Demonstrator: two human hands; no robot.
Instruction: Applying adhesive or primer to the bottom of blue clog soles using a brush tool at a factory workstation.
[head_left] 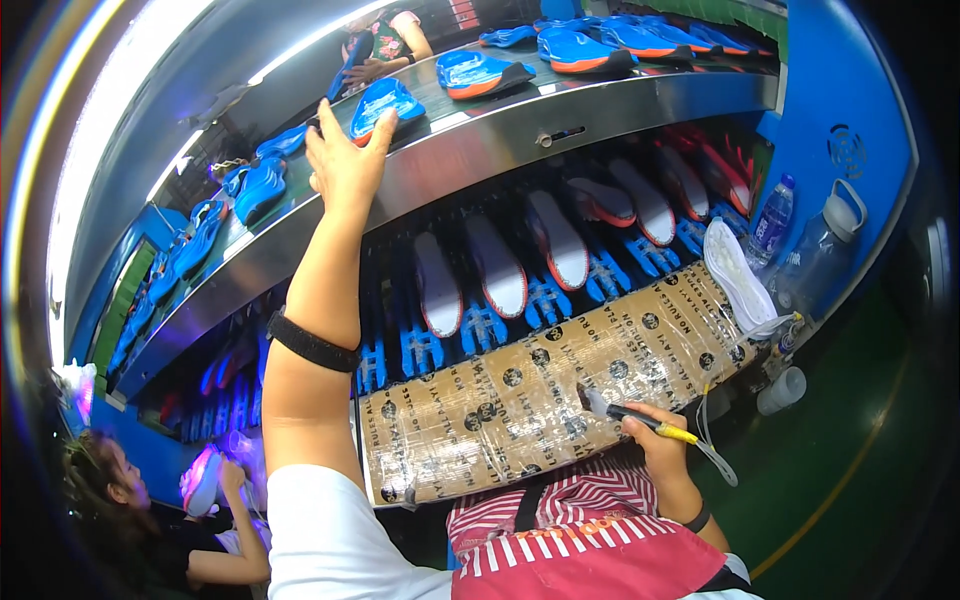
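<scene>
My left hand (pixel 345 165) reaches up to the upper conveyor, its fingers spread. The thumb overlaps the near edge of a blue shoe sole (pixel 388 98) with an orange rim, while the other fingers are stretched out to the left of it; I cannot tell whether the thumb touches. My right hand (pixel 657 440) is closed around a brush (pixel 640 416) with a dark handle, a yellow end and a pale cord or tube. Its bristles hang over a board (pixel 450 450) wrapped in brown printed paper and clear film, in front of my lap.
Several blue soles (pixel 580 50) stand along the upper conveyor (pixel 650 105). Below, shoe uppers (pixel 560 245) rest on blue holders. A white shoe (pixel 735 275), a bottle (pixel 772 222) and a grey jug (pixel 825 240) stand at right. Co-workers are at far left (pixel 130 500) and across the conveyor (pixel 395 40).
</scene>
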